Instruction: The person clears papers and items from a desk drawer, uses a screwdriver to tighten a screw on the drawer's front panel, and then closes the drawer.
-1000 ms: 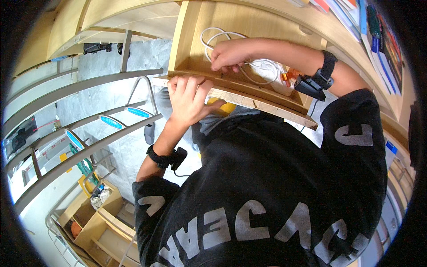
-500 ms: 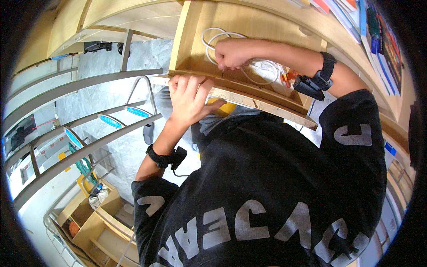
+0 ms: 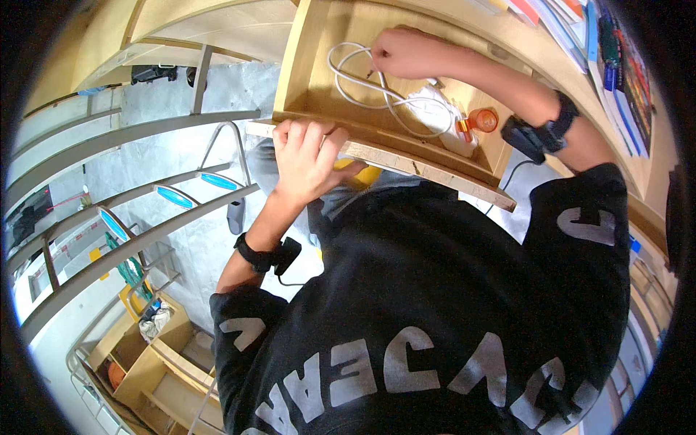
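Note:
A light wooden drawer (image 3: 304,65) stands pulled out in front of me. My left hand (image 3: 308,156) grips its front edge, fingers curled over the board. My right hand (image 3: 406,52) is deep inside the drawer, closed on a loop of white cable (image 3: 348,69). The cable runs to a white power adapter (image 3: 435,109) lying on the drawer floor. A small orange object (image 3: 482,119) lies beside the adapter at the drawer's right side. Both wrists carry black bands.
Books with coloured spines (image 3: 609,51) fill a shelf at the upper right. A grey metal railing (image 3: 130,188) curves along the left, with a stair floor below. Wooden boxes (image 3: 145,362) stand lower left. My black shirt with grey lettering (image 3: 449,312) fills the lower middle.
My right hand has moved farther into the drawer along the white cable. My left hand stays on the drawer's front edge.

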Tool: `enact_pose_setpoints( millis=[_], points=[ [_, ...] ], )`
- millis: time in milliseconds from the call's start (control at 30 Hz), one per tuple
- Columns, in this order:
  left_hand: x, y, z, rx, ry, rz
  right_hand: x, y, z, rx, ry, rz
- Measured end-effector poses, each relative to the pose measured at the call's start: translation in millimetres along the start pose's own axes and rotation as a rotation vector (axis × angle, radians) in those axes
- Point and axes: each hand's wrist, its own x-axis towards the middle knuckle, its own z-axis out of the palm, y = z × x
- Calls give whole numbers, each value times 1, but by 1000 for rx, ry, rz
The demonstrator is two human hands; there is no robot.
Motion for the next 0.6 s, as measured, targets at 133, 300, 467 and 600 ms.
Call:
enact_pose_setpoints(
  millis=[133,300,467,600],
  points=[
    [-2,1,-2,33,-25,-7,-45,-17,6,209,-571,170],
    [-2,0,-1,33,9,10,-75,-7,24,197,-649,406],
    [-2,0,-1,42,7,-3,-74,2,27,288,-673,364],
    [1,0,-3,20,3,23,-85,2,27,429,-456,302]
  ],
)
